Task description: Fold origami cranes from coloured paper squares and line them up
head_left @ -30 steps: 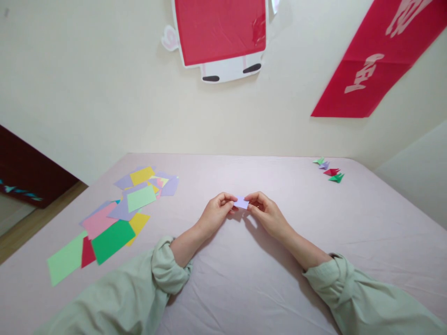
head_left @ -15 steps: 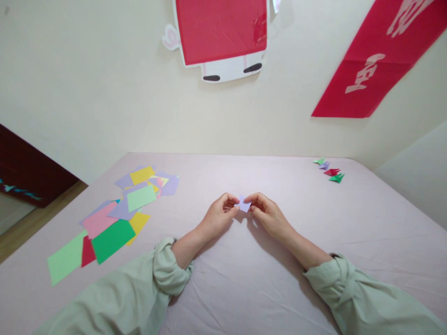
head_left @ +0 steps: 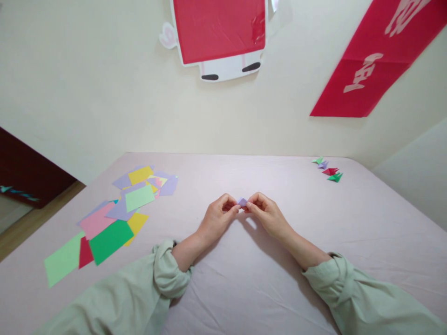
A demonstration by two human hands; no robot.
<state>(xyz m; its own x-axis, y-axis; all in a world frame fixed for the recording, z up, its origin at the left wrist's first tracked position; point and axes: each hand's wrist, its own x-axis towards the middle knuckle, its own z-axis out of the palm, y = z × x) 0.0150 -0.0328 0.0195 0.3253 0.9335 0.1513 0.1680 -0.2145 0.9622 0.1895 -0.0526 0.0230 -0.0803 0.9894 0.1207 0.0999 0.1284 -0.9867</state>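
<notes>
A small lilac paper piece [head_left: 242,202] is pinched between both my hands above the middle of the pale pink cloth-covered table [head_left: 244,279]. My left hand [head_left: 217,217] grips its left side with thumb and fingertips pressed together. My right hand [head_left: 266,214] grips the right side the same way. The fingertips of the two hands nearly touch, and most of the paper is hidden between them. Both forearms wear rolled-up pale green sleeves.
A loose pile of coloured paper sheets [head_left: 115,216] lies on the table's left side. Several small folded paper pieces [head_left: 330,170] sit at the far right. Red posters hang on the cream wall behind. A wooden floor shows at the left edge.
The lilac paper looked like a flat rectangle a second ago; now it is folded smaller and my fingertips have closed in together around it.
</notes>
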